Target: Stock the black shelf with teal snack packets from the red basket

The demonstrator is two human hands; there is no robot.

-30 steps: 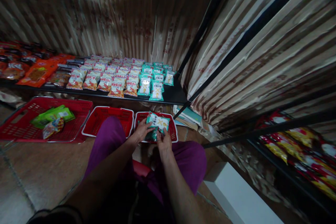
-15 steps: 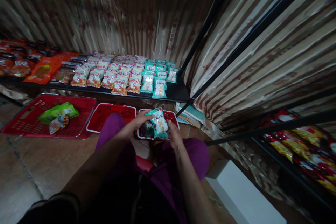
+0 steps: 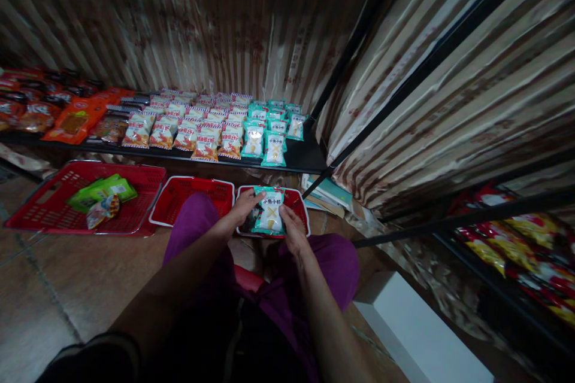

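Note:
Between my two hands is a teal-and-white snack bag, its printed front turned up toward me. My left hand grips its upper left edge, thumb on the front. My right hand is closed on its right side. The bag is held over a small red basket with a pale rim; dark contents show partly beneath it. Similar teal snack bags stand in rows at the right end of the low black shelf.
White-and-orange snack bags and orange packets fill the shelf leftward. Another red basket and a larger red basket holding green packets stand on the floor. A black rack post and white box are at right.
The teal snack bag has turned from tilted to nearly upright and squarely facing me. My right hand has moved slightly left and now overlaps its edge.

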